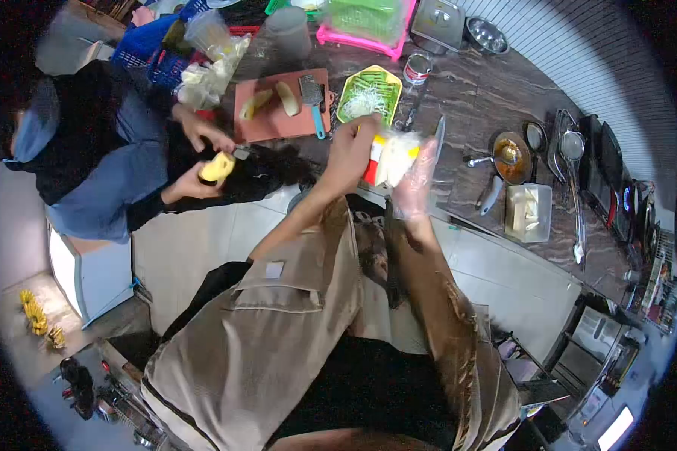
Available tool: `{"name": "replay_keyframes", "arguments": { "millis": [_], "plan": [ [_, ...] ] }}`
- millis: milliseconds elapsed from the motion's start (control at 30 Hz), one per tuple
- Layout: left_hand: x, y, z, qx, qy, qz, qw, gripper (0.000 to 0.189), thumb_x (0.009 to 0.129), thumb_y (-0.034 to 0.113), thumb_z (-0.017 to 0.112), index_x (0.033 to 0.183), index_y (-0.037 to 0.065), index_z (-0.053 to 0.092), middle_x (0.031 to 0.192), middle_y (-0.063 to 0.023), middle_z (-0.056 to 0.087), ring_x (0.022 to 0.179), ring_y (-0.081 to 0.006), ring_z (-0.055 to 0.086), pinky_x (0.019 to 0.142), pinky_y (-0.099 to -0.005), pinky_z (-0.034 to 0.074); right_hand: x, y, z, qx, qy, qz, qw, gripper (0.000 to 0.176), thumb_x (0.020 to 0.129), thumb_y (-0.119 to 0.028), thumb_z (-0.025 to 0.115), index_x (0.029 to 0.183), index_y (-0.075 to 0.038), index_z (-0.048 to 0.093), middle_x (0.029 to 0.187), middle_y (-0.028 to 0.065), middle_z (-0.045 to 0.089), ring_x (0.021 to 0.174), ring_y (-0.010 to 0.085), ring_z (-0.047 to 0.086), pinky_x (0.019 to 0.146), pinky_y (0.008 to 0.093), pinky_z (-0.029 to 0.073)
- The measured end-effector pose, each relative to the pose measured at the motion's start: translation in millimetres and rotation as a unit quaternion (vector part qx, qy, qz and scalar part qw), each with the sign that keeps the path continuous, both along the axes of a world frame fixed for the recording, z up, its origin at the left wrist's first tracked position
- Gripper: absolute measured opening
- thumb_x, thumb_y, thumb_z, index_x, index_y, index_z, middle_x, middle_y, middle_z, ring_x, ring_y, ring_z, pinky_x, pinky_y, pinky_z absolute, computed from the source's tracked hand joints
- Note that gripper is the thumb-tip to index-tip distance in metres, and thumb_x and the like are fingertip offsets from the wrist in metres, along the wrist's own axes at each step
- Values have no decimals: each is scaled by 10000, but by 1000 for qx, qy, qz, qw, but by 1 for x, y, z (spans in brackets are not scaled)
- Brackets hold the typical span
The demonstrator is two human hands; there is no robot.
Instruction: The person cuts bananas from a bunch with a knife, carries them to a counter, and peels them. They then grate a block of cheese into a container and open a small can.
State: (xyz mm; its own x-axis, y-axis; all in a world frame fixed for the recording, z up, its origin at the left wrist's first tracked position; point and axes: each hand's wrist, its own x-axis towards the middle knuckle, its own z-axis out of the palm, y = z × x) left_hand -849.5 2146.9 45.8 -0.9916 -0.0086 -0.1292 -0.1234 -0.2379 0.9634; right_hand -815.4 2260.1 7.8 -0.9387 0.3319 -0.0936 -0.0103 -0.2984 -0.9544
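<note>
My left hand (351, 154) is closed around the left side of a red, yellow and white plastic packet (378, 159), with crumpled clear film at its top. On the packet's other side is my right hand (414, 188), which looks covered by a thin clear plastic glove. It seems to grip the packet's right side, though its fingers are blurred and partly hidden. Just beyond my hands sits a yellow basket (342, 107) of cut green vegetables (387, 88) and white shreds (365, 104). To the right of my right hand lies a knife (440, 135).
At left, a co-worker (101, 143) holds a peeled yellow piece (217, 168). A pink cutting board (259, 134) carries pale pieces and a grater (311, 90). A tin can (417, 69), a sauce bowl (513, 171), a clear tub (517, 229) and a lit stove (626, 199) stand rightward.
</note>
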Motion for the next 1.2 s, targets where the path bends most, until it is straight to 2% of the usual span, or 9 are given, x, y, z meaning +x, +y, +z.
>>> {"name": "replay_keyframes", "arguments": {
  "millis": [67, 167, 200, 333, 400, 633, 700, 933, 1200],
  "plan": [
    [-3, -5, -3, 33, -31, -28, 999, 350, 942, 272, 516, 768, -24, 588, 699, 13, 551, 668, -60, 471, 594, -267, 401, 1, 0, 2, 46, 21, 4, 999, 572, 1022, -485, 292, 889, -4, 569, 798, 71, 610, 689, 134, 563, 626, 332, 464],
    [-1, -5, -2, 70, -35, -61, 995, 315, 944, 262, 510, 773, 8, 585, 703, 35, 529, 659, -43, 444, 583, -244, 386, 2, -4, 13, -257, -74, 27, 963, 545, 1025, -462, 312, 891, 4, 561, 863, 97, 615, 733, 157, 572, 638, 344, 456],
    [2, -4, 5, 21, 10, -37, 999, 320, 947, 269, 512, 771, 10, 579, 702, 37, 526, 659, -40, 440, 580, -241, 382, 8, -4, 21, -23, 0, 4, 1000, 527, 1022, -456, 328, 940, 6, 569, 887, 92, 613, 765, 158, 563, 660, 317, 454],
    [5, 1, -7, -37, 63, 45, 996, 367, 958, 306, 528, 797, -22, 549, 677, -7, 514, 669, -81, 457, 581, -285, 395, 3, 9, 38, 226, 18, 30, 973, 459, 1014, -404, 384, 1108, 20, 532, 923, 107, 601, 789, 177, 546, 729, 326, 454],
    [13, 8, 18, -175, 130, 149, 965, 378, 957, 315, 531, 824, -39, 530, 646, -95, 507, 655, -141, 461, 584, -355, 405, 10, 0, 58, 215, 35, 29, 976, 459, 1010, -405, 390, 1118, 21, 523, 927, 128, 599, 795, 203, 550, 731, 346, 449],
    [11, 13, -1, -142, 60, 73, 985, 374, 955, 298, 509, 773, -29, 515, 643, -173, 494, 633, -166, 459, 579, -373, 399, 5, 3, 28, 163, 12, 39, 986, 563, 999, -487, 344, 1106, 26, 549, 909, 152, 605, 801, 234, 566, 720, 372, 448],
    [6, 16, -8, -149, 93, 92, 980, 377, 955, 300, 509, 770, -28, 519, 641, -137, 512, 628, -146, 456, 567, -373, 394, 7, -1, 28, 22, 26, 14, 999, 574, 999, -498, 343, 1077, 26, 564, 891, 106, 606, 786, 177, 561, 696, 331, 451],
    [8, 15, 13, 39, -29, 75, 996, 304, 939, 269, 529, 808, 5, 601, 703, 18, 542, 624, -59, 467, 551, -254, 404, 8, -5, 22, 183, 107, -40, 976, 439, 1008, -375, 379, 1082, 20, 554, 924, 82, 597, 821, 168, 537, 739, 297, 432],
    [0, 13, 6, 183, -112, 19, 977, 297, 929, 270, 525, 795, 15, 599, 699, -9, 560, 585, -93, 528, 532, -273, 441, 6, -12, 37, 102, 134, -58, 984, 296, 969, -228, 456, 1045, 38, 560, 959, 100, 581, 877, 167, 517, 796, 306, 420]
  ]
}}
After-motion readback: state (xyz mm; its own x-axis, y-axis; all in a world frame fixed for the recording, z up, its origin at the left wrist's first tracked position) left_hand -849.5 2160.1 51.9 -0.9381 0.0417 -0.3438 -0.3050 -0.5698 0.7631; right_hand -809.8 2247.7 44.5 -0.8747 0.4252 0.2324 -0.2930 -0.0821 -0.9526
